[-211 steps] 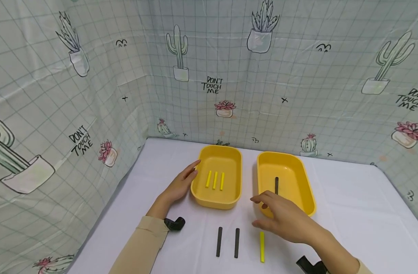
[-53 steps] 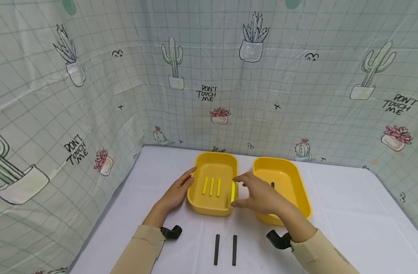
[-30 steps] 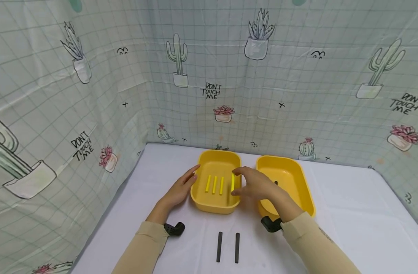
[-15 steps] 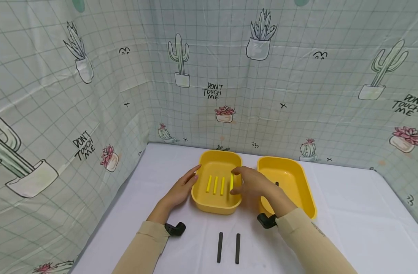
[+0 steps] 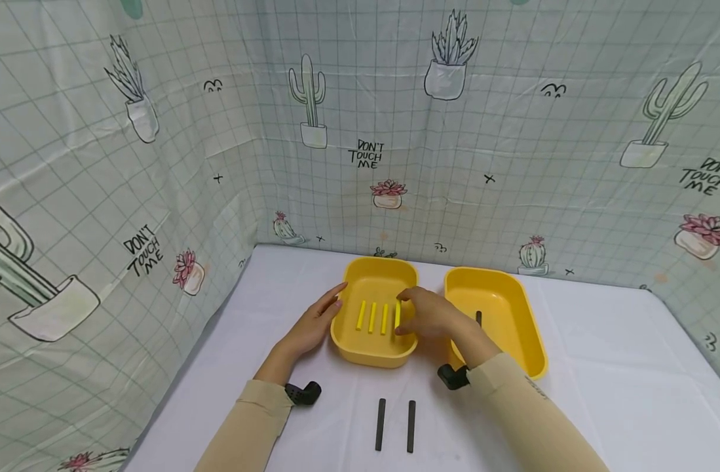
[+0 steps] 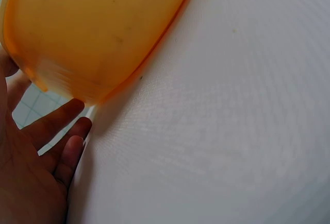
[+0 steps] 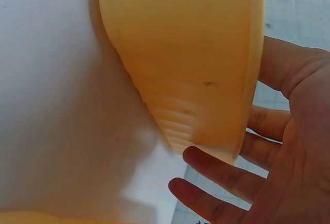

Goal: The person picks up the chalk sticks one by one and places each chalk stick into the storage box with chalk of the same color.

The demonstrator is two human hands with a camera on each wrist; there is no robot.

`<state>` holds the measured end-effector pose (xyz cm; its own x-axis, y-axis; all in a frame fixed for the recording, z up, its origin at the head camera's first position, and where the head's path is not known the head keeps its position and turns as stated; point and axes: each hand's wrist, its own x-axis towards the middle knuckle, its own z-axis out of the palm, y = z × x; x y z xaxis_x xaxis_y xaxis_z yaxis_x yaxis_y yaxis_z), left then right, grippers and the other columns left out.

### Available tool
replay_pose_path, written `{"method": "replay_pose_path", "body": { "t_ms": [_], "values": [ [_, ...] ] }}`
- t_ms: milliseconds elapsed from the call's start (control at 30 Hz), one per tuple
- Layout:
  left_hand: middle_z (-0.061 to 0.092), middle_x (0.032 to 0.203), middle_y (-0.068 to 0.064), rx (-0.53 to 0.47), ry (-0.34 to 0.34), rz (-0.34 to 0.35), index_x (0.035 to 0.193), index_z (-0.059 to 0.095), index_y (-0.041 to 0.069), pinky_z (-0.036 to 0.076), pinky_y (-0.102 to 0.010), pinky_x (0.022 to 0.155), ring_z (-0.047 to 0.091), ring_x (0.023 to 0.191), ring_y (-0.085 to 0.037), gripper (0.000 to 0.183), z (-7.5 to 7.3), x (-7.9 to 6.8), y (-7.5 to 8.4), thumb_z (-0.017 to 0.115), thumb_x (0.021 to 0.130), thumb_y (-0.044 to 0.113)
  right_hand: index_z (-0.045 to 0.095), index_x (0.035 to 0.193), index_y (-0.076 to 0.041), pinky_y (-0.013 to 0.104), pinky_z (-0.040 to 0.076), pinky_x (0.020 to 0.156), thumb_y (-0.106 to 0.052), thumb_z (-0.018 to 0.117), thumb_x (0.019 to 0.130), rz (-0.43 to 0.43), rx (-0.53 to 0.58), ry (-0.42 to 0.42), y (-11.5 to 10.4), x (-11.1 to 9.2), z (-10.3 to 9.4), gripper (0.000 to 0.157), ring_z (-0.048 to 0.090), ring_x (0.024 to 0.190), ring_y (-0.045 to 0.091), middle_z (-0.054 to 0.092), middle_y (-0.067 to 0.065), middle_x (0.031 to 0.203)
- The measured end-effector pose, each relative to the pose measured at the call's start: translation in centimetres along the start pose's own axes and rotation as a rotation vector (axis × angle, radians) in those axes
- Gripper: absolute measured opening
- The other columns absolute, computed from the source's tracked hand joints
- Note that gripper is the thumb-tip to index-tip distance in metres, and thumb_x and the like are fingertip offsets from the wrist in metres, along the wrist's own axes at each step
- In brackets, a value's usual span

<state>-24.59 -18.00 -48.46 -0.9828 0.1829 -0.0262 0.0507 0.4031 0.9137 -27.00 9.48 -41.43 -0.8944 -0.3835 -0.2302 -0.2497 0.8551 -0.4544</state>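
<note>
In the head view, my right hand [image 5: 435, 316] reaches over the right rim of the left yellow tray [image 5: 368, 347]. Its thumb and a finger pinch a thin yellow stick [image 5: 397, 313] at its two ends, low over the tray floor. Three similar yellow sticks [image 5: 372, 318] lie side by side left of it. Against the tray's left wall, my left hand [image 5: 306, 334] rests with extended fingers; the left wrist view shows its fingertips [image 6: 77, 104] at the outer wall. In the right wrist view, the tray wall [image 7: 180, 64] hides the held stick.
A second yellow tray [image 5: 515, 328] stands to the right, partly behind my right arm, with a dark grey stick [image 5: 479, 318] in it. Two more dark sticks, a left one [image 5: 380, 425] and a right one [image 5: 411, 426], lie on the white tablecloth [image 5: 330, 439] in front.
My right hand has brought the yellow stick from the table into the left tray, lowering it and shifting it left towards the other three. The left hand has stayed at the tray's side.
</note>
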Motion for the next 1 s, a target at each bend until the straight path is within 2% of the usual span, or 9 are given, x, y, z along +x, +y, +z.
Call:
{"method": "replay_pose_path", "body": {
  "t_ms": [267, 1000],
  "values": [
    [0.033, 0.170, 0.002, 0.004, 0.003, -0.008, 0.157, 0.040, 0.046, 0.020, -0.059, 0.129, 0.029, 0.158, -0.031, 0.046, -0.1, 0.0, 0.3, 0.043, 0.111, 0.043, 0.056, 0.146, -0.008, 0.057, 0.039, 0.121, -0.033, 0.086, 0.086, 0.017, -0.011, -0.020, 0.0, 0.7, 0.3, 0.072, 0.048, 0.142, 0.037, 0.047, 0.017, 0.158],
    [0.033, 0.170, 0.003, 0.001, -0.003, -0.010, 0.156, 0.040, 0.049, 0.021, -0.060, 0.129, 0.030, 0.158, -0.030, 0.046, -0.1, 0.1, 0.0, 0.043, 0.110, 0.050, 0.057, 0.144, -0.006, 0.053, 0.039, 0.122, -0.034, 0.085, 0.087, 0.012, -0.054, -0.053, 0.0, 1.7, 1.0, 0.069, 0.048, 0.141, 0.036, 0.044, 0.015, 0.158]
  ]
}}
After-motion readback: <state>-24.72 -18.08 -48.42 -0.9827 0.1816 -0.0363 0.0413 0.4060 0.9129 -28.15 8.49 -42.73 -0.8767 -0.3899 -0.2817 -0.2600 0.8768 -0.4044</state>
